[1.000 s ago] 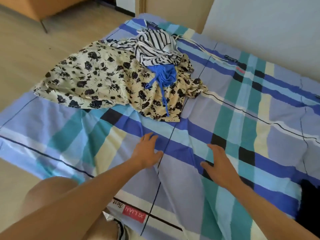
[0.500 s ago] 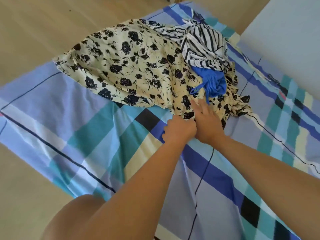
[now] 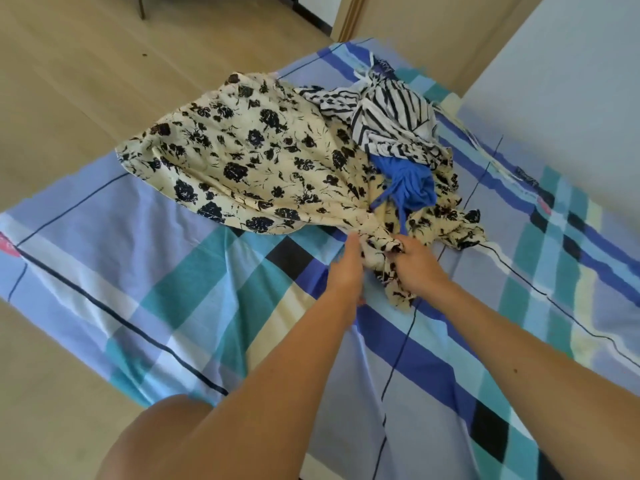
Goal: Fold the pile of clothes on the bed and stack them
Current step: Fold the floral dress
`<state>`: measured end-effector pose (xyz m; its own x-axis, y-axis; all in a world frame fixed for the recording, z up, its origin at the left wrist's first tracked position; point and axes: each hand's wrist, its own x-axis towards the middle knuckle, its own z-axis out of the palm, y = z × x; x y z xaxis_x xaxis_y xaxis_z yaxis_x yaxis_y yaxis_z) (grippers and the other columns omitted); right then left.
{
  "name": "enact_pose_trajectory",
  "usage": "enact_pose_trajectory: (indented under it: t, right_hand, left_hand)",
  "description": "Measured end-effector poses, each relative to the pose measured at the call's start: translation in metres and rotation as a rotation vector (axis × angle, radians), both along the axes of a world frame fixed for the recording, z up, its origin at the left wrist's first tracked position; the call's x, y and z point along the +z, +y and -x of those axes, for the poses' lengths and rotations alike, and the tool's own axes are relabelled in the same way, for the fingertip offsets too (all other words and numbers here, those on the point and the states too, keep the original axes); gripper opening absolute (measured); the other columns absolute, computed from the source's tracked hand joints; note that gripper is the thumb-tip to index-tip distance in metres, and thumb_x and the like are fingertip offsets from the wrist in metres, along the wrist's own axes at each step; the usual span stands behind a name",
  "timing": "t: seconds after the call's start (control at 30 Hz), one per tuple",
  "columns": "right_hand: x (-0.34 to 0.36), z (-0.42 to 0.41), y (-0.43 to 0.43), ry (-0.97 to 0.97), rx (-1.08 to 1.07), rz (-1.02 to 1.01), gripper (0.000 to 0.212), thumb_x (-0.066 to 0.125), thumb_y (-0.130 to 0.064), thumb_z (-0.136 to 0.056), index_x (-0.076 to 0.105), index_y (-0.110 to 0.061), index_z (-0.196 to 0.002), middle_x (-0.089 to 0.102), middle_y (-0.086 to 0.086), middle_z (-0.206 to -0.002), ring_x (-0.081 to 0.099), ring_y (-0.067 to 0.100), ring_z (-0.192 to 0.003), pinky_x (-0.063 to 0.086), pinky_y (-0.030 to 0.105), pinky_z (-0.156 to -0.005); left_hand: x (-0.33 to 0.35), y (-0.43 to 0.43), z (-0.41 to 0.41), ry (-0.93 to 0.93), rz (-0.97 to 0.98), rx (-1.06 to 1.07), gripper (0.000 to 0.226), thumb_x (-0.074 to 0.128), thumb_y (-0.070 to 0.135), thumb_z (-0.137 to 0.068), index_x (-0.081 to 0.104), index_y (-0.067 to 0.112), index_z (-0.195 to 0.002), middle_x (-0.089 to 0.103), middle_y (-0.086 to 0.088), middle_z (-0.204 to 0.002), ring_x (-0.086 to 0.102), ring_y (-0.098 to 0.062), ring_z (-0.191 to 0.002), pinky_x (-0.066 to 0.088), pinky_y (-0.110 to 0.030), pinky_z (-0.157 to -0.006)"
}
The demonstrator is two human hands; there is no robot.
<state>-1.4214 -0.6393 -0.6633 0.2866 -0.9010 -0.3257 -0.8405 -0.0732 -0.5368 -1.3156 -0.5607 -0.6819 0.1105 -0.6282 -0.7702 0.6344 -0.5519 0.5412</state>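
A pile of clothes lies at the far end of the bed. Its largest piece is a cream garment with black flowers, spread wide toward the left. On top sit a crumpled black-and-white striped garment and a bunched blue garment with a dangling strap. My right hand grips the bunched near edge of the floral garment. My left hand is against the same bunch from the left, its fingers hidden in the fabric.
The bed carries a plaid sheet in blue, teal, cream and black. Wooden floor lies to the left and far side. A pale wall borders the bed on the right. My bare knee shows at the bottom.
Both hands went from hovering over the bare sheet to the pile's near edge. The floral fabric is now gathered and drawn toward me, with part of it hanging below my right hand.
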Motion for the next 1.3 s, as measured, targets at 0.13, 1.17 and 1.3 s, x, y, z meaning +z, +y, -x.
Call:
enact_pose_trajectory:
  t: [0.13, 1.17, 1.3]
  right_hand:
    - [0.015, 0.037, 0.073, -0.318, -0.099, -0.340, 0.027, 0.054, -0.008, -0.099, 0.066, -0.019, -0.121, 0.073, 0.005, -0.116, 0.069, 0.018, -0.104, 0.054, 0.038, -0.095]
    - [0.149, 0.300, 0.250, -0.862, -0.846, -0.076, 0.042, 0.062, -0.002, -0.087, 0.057, -0.015, -0.126, 0.069, 0.017, -0.108, 0.068, 0.032, -0.094, 0.055, 0.036, -0.073]
    - [0.215, 0.297, 0.240, -0.749, -0.521, 0.267, 0.034, 0.061, -0.001, -0.089, 0.056, -0.034, -0.093, 0.067, -0.010, -0.098, 0.065, 0.011, -0.096, 0.050, 0.029, -0.081]
  left_hand:
    - [0.006, 0.025, 0.026, 0.193, 0.120, 0.019, 0.070, 0.052, 0.076, -0.083, 0.071, 0.017, -0.117, 0.075, -0.008, -0.108, 0.071, -0.028, -0.103, 0.053, -0.048, -0.098]
    - [0.143, 0.231, 0.197, -0.564, 0.284, -0.919, 0.015, 0.061, 0.039, -0.095, 0.057, 0.031, -0.106, 0.064, 0.004, -0.110, 0.062, -0.010, -0.099, 0.050, -0.026, -0.083]
    - [0.181, 0.208, 0.194, -0.532, 0.431, -0.590, 0.027, 0.053, 0.051, -0.096, 0.054, 0.031, -0.114, 0.061, -0.004, -0.127, 0.062, -0.023, -0.110, 0.053, -0.044, -0.094]
